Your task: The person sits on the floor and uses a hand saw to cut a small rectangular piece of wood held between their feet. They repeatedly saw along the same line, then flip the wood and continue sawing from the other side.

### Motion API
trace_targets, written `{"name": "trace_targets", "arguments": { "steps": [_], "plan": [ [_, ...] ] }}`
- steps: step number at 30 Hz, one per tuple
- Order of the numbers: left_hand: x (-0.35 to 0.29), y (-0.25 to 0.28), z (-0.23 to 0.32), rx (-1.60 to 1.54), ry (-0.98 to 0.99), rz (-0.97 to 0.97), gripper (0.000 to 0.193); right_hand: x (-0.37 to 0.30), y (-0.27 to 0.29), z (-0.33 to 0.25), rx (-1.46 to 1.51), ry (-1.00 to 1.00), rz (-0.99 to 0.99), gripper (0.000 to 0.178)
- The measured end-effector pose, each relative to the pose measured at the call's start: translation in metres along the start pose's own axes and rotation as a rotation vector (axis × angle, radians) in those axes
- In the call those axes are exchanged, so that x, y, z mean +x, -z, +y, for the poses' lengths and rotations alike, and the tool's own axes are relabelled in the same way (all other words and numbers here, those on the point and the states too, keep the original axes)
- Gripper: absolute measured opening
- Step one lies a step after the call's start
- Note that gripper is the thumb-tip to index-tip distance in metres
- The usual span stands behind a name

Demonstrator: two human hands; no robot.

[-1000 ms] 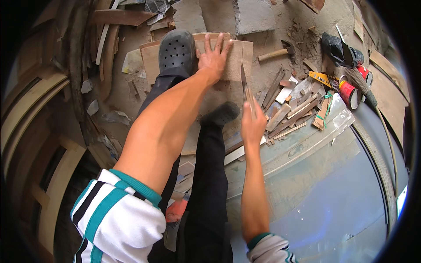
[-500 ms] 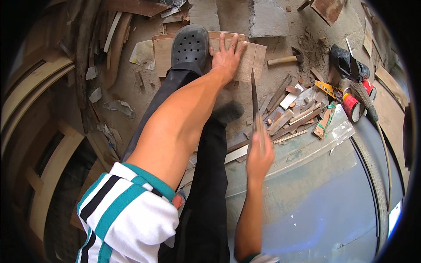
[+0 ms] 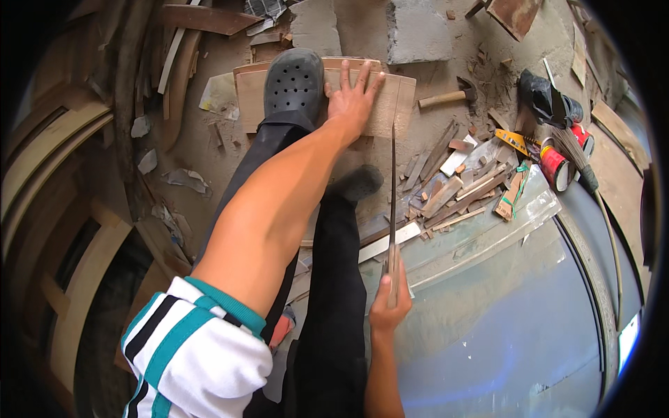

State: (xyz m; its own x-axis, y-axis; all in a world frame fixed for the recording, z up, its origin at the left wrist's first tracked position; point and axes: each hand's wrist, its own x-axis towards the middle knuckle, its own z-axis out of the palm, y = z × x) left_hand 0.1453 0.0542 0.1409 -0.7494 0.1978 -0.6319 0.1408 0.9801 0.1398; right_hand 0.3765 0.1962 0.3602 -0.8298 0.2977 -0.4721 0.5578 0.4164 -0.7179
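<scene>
My left hand (image 3: pixel 348 104) lies flat with spread fingers on a light wooden board (image 3: pixel 248 104). A grey clog (image 3: pixel 293 82) on my left foot presses on the same board, left of that hand. My right hand (image 3: pixel 391 301) is closed round the wooden handle of a handsaw (image 3: pixel 393 191). Seen nearly edge-on, the blade runs away from me, and its far tip meets the board's near edge, right of my left hand. A thin line crosses the board there. Another piece of wood shows along the board's far edge.
A hammer (image 3: pixel 446 97) lies right of the board. Wood offcuts (image 3: pixel 460 188), a yellow-handled tool (image 3: pixel 512 141), a red can (image 3: pixel 554 168) and a brush (image 3: pixel 578 160) are at the right. Concrete slabs (image 3: pixel 418 31) lie beyond the board; a grey sheet (image 3: pixel 488 313) covers the lower right.
My right hand has drawn the saw back toward me and slightly left; the blade now points straighter away. My left hand and foot stay on the board.
</scene>
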Motion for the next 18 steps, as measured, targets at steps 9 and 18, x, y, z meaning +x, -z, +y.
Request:
{"name": "trace_targets", "arguments": {
  "steps": [9,18],
  "plan": [
    [0.0,-0.007,-0.006,0.014,-0.019,-0.009,0.122,0.052,-0.022,0.001,-0.076,-0.098,-0.026,0.043],
    [0.007,0.008,0.004,0.034,-0.07,-0.008,0.121,0.111,-0.049,0.039,-0.101,-0.045,0.056,0.041]
  ]
}}
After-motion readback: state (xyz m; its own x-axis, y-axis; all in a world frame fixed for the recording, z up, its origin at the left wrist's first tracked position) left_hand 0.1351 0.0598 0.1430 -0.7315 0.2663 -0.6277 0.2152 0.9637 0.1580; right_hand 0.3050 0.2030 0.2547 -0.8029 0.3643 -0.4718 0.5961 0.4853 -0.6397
